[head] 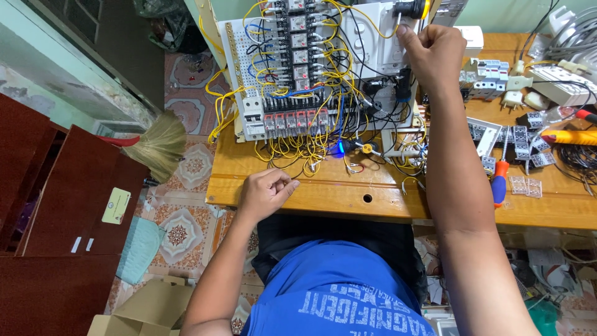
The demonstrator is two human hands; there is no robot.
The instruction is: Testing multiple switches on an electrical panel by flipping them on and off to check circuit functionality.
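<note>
A white perforated wiring panel (239, 46) stands upright at the back of the wooden table (323, 190), packed with relays, breakers and yellow, blue and black wires. My right hand (432, 53) reaches up to the panel's top right, fingers pinched on a yellow wire just below a black and yellow knob (407, 8). My left hand (266, 191) rests as a loose fist on the table's front edge, below the hanging yellow wires; whether it holds a wire end is unclear. A small blue light (340, 149) glows under the panel.
To the right on the table lie a red and blue screwdriver (499, 180), a yellow tool (569, 137), relay sockets and white switch parts. A straw broom (158, 143) and dark red cabinets (62, 205) stand at the left. Cardboard boxes (149, 308) sit on the tiled floor.
</note>
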